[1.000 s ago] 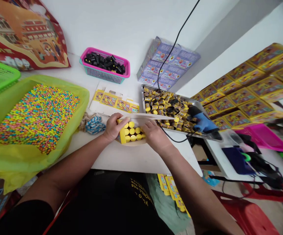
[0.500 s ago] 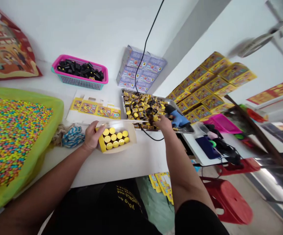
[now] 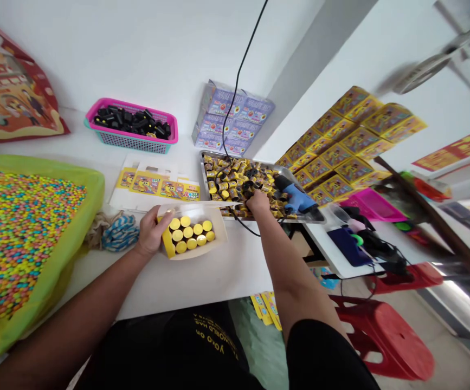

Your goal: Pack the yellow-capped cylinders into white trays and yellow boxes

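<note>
My left hand (image 3: 150, 232) grips the end of an open cardboard box (image 3: 218, 227), which holds several upright tubes with yellow caps (image 3: 190, 233). A long lid flap stands up from the box toward the metal tray (image 3: 203, 173). My right hand (image 3: 258, 201) is down in that tray among many small yellow-and-black containers (image 3: 230, 184). Its fingers are curled, and I cannot tell whether they hold a container. A blue glue gun (image 3: 295, 196) lies in the tray just right of that hand.
Flat printed yellow box blanks (image 3: 157, 189) lie behind the box on the white table (image 3: 202, 281). Left stand a green-lined bin of coloured candy (image 3: 27, 238), a blue-white rag (image 3: 120, 234) and a pink-rimmed basket of black pieces (image 3: 131, 142). Stacked yellow boxes (image 3: 340, 141) rise right.
My right hand has left the box and gone into the metal tray. My left hand stays on the box, and the view has swung, shifting everything left in the picture.
</note>
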### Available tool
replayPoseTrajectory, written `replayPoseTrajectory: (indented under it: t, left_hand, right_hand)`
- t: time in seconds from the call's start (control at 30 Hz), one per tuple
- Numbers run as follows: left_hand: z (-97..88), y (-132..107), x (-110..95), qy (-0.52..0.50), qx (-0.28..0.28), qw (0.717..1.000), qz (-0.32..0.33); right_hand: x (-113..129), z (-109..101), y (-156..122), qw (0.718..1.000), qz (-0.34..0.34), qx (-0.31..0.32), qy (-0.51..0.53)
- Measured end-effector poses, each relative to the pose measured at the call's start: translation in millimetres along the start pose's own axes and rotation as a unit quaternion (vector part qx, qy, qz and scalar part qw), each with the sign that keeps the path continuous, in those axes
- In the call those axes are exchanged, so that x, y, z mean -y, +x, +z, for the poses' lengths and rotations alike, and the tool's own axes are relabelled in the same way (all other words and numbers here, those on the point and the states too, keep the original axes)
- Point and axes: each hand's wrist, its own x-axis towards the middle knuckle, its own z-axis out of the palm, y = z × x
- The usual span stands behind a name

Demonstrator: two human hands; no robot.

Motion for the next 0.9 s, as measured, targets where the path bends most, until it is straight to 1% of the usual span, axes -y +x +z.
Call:
replayPoseTrajectory:
  t: [0.07, 0.17, 0.2, 0.23, 0.27, 0.3, 0.33, 0.37, 0.4, 0.43, 0.47, 0.5, 0.53, 0.57, 0.6, 0.63, 0.7, 0.73, 0.77, 0.8, 0.87, 0.9]
  left_hand:
    - [0.0, 0, 1, -0.001, 0.003, 1.0, -0.001]
    - [0.1, -1, 2, -0.007, 0.011, 1.0, 0.0]
    - [0.2, -1, 3, -0.008, 0.012, 1.0, 0.001]
    - [0.2, -1, 3, -0.008, 0.014, 1.0, 0.003]
    - [0.2, -2, 3, -0.006, 0.016, 1.0, 0.004]
    - [0.1, -2, 3, -0.002, 0.016, 1.0, 0.005]
    - [0.1, -2, 3, 0.002, 0.018, 1.0, 0.005]
    - [0.0, -3, 3, 0.006, 0.019, 1.0, 0.004]
    - [0.0, -3, 3, 0.011, 0.021, 1.0, 0.002]
    - [0.0, -3, 2, 0.015, 0.021, 1.0, 0.0]
    - [0.3, -4, 2, 0.018, 0.02, 1.0, -0.001]
    - [0.8, -5, 1, 0.021, 0.019, 1.0, -0.001]
    - [1.4, -6, 0, 0.022, 0.019, 1.0, 0.0]
    - [2.3, -7, -1, 0.023, 0.02, 1.0, 0.002]
    - [3.4, -8, -2, 0.023, 0.023, 0.999, 0.004]
    - [4.5, -10, -3, 0.023, 0.027, 0.999, 0.007]
    - [6.5, -12, -6, 0.024, 0.036, 0.999, 0.016]
    - [7.2, -14, -8, 0.024, 0.04, 0.999, 0.02]
    - [7.8, -15, -10, 0.024, 0.044, 0.998, 0.024]
    - [8.1, -15, -11, 0.024, 0.048, 0.998, 0.027]
    - [8.3, -16, -14, 0.023, 0.055, 0.998, 0.03]
    - [8.2, -16, -15, 0.024, 0.057, 0.998, 0.032]
  right_hand:
    - [0, -2, -3, 1.0, 0.01, -0.016, 0.022]
    - [-4, -13, -7, 0.998, 0.032, -0.037, 0.05]
    - [-6, -19, -10, 0.994, 0.037, -0.057, 0.081]
    - [-9, -25, -15, 0.986, 0.033, -0.088, 0.139]
    - [-12, -31, -22, 0.966, 0.019, -0.127, 0.226]
    - [-15, -37, -34, 0.929, -0.009, -0.164, 0.333]
    - [-18, -43, -49, 0.876, -0.05, -0.183, 0.444]
    - [-20, -47, -68, 0.819, -0.097, -0.178, 0.537]
    - [-21, -51, -90, 0.778, -0.146, -0.131, 0.597]
    - [-20, -54, -113, 0.758, -0.182, -0.058, 0.623]
    - [-17, -55, -137, 0.75, -0.205, 0.019, 0.628]
    - [-11, -55, -159, 0.747, -0.22, 0.082, 0.623]
    - [-3, -54, -179, 0.75, -0.23, 0.123, 0.608]
    - [7, -52, -195, 0.761, -0.241, 0.142, 0.585]
    - [17, -49, -207, 0.782, -0.255, 0.136, 0.552]
    - [28, -45, -214, 0.81, -0.275, 0.106, 0.507]
    - [48, -38, -220, 0.865, -0.33, 0.009, 0.379]
    - [57, -35, -220, 0.883, -0.357, -0.037, 0.303]
    - [65, -31, -218, 0.895, -0.378, -0.07, 0.228]
    - [72, -27, -216, 0.901, -0.392, -0.086, 0.162]
    - [83, -21, -212, 0.91, -0.4, -0.088, 0.069]
    - [87, -18, -210, 0.912, -0.399, -0.082, 0.044]
